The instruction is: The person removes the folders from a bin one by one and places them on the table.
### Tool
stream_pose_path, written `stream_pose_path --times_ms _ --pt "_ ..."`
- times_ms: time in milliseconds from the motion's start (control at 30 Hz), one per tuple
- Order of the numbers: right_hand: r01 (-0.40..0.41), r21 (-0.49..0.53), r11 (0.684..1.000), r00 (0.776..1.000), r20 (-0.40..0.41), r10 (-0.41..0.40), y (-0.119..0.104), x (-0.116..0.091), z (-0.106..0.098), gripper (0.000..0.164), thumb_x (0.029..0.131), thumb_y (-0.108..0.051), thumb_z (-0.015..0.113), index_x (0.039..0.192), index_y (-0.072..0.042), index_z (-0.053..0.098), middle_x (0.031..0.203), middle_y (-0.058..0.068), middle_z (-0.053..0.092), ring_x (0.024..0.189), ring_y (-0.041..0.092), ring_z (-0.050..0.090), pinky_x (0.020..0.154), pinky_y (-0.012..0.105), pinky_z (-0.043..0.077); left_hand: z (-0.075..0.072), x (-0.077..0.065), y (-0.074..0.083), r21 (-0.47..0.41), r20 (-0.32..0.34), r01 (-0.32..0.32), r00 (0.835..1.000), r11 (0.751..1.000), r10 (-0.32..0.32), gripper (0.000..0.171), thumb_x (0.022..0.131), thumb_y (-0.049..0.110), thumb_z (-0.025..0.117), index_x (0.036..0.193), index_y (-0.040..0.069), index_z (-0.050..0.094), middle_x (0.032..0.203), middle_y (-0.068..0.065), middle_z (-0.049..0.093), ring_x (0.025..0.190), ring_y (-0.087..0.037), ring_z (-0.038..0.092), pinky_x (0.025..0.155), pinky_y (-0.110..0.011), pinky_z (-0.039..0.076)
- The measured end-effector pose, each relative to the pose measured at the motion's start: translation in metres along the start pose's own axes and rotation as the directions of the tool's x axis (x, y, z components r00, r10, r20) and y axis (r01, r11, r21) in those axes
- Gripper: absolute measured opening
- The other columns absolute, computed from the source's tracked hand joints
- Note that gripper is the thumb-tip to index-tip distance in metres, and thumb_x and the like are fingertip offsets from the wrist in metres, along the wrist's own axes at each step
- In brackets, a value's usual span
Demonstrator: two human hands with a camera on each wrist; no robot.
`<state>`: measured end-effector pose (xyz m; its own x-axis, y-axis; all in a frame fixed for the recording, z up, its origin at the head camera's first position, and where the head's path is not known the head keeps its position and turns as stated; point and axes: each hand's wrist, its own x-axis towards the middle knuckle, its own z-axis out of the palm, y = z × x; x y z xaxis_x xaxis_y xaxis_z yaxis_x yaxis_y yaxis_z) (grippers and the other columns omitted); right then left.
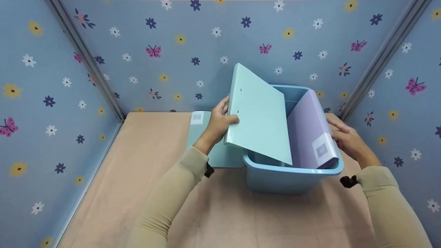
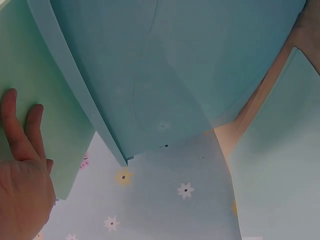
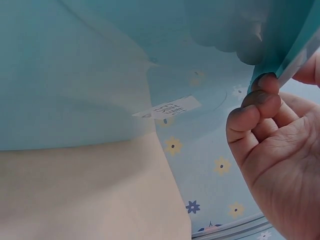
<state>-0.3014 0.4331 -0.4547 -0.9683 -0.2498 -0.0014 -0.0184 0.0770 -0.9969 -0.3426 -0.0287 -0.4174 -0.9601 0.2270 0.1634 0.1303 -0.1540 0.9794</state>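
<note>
My left hand [image 1: 217, 124] grips a mint-green ring binder [image 1: 260, 113] by its spine edge, thumb on the near cover and fingers behind. The binder tilts over the left side of a light blue plastic bin [image 1: 280, 181], its lower right corner dipping inside the rim. In the left wrist view, two fingers [image 2: 34, 132] spread along the binder's green cover. A lilac binder [image 1: 305, 129] with a white spine label stands inside the bin against its right wall. At that right side, my right hand [image 1: 351, 143] holds the bin's rim, fingers curled beneath it in the right wrist view.
A second mint-green binder [image 1: 224, 156] with a white label lies flat on the table [image 1: 144, 165], left of the bin. Flower-patterned blue panels [image 1: 206, 41] enclose the back and both sides. A white printed sticker [image 3: 175, 106] shows on the bin's wall.
</note>
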Motion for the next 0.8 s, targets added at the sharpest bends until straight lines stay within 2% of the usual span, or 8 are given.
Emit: stream_pose_path --times_ms 133,333,600,800 --pt "0.001 -0.008 1.000 1.000 -0.005 -0.001 -0.001 0.000 0.000 0.065 0.115 -0.014 0.054 0.172 -0.004 0.026 0.120 -0.011 0.080 0.101 0.008 0.079 0.087 0.024 0.064 -0.005 -0.001 0.003 -0.018 -0.009 0.000 1.000 1.000 0.000 0.097 0.083 -0.009 0.060 0.172 0.002 0.024 0.171 -0.021 0.043 0.152 -0.037 0.050 0.122 -0.053 0.046" --pt "0.009 0.038 0.999 1.000 0.001 -0.009 -0.001 0.000 0.001 0.063 0.114 -0.011 0.054 0.172 -0.006 0.029 0.119 -0.008 0.081 0.099 0.009 0.079 0.086 0.025 0.064 -0.015 -0.002 0.007 -0.037 -0.022 0.008 1.000 0.999 -0.009 0.100 0.082 -0.008 0.061 0.173 0.004 0.022 0.174 -0.019 0.039 0.155 -0.036 0.047 0.124 -0.052 0.044" --pt "-0.003 0.088 0.996 1.000 0.009 0.002 0.000 0.001 0.001 0.071 0.113 -0.006 0.052 0.172 0.005 0.013 0.110 -0.004 0.081 0.094 0.009 0.078 0.081 0.024 0.063 -0.028 -0.004 0.012 -0.069 -0.036 0.004 0.999 0.998 -0.006 0.100 0.083 -0.009 0.060 0.173 0.004 0.021 0.173 -0.020 0.039 0.157 -0.037 0.043 0.126 -0.051 0.041" --pt "-0.001 0.082 0.997 1.000 0.016 0.000 0.000 0.000 0.000 0.069 0.114 -0.006 0.051 0.172 0.002 0.016 0.113 -0.006 0.082 0.095 0.009 0.079 0.082 0.025 0.064 -0.037 -0.006 0.015 -0.081 -0.045 -0.015 0.999 0.997 0.012 0.100 0.083 -0.009 0.061 0.173 0.003 0.020 0.173 -0.021 0.040 0.158 -0.036 0.043 0.127 -0.051 0.041"
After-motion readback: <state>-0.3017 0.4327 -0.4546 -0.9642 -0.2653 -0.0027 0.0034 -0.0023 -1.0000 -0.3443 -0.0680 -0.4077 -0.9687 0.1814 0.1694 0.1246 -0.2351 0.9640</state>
